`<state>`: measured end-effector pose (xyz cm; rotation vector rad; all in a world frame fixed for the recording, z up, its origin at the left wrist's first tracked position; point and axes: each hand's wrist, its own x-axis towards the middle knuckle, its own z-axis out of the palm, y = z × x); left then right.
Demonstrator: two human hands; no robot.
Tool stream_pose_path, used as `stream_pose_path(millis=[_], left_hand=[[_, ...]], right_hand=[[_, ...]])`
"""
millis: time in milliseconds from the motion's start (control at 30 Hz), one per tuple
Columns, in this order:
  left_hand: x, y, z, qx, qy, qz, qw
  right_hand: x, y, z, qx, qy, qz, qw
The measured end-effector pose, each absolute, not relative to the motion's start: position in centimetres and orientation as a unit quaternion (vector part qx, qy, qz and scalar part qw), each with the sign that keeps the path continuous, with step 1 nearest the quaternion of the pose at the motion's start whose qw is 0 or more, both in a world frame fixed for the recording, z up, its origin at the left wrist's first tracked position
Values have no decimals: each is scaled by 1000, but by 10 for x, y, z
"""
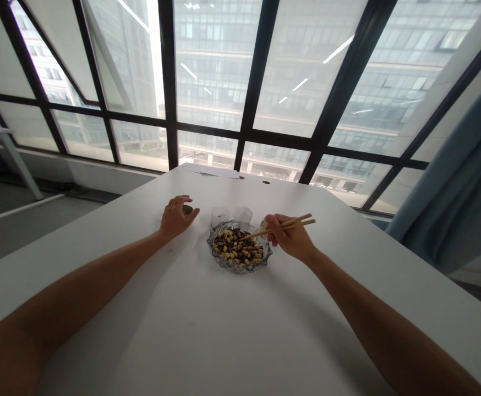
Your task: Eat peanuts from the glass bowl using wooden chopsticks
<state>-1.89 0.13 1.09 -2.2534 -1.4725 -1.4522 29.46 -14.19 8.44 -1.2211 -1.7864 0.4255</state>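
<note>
My right hand (285, 234) grips a pair of wooden chopsticks (292, 221), their tips down in a clear scalloped glass bowl (240, 268). Dark striped seeds and pale nuts (234, 247), mixed together, lie in that bowl. To the bowl's left, my left hand (178, 219) rests on the table with thumb and fingers apart. A dark round spot (187, 209) shows between them; I cannot tell whether it is an object or a hole. Behind the bowl stand two whitish cups (219, 214), (244, 213). Something pale greenish (263, 224) is partly hidden by my right hand.
The white table (207, 330) reaches toward dark-framed windows (244, 135). White paper (211, 171) lies at its far edge, near a round hole (266, 182). A blue curtain (451, 176) hangs at right. Another table (15, 159) stands at far left.
</note>
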Motion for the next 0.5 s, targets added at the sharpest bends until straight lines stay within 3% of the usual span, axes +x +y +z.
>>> stream_pose_path(millis=[300,500], left_hand=[[-20,9,4,-693,-512,-506,-21],[-19,8,4,-700,-510,-499,-33]], right_hand=[[302,-140,87,-487,-701,179,490],[302,-139,86,-493,-706,189,471]])
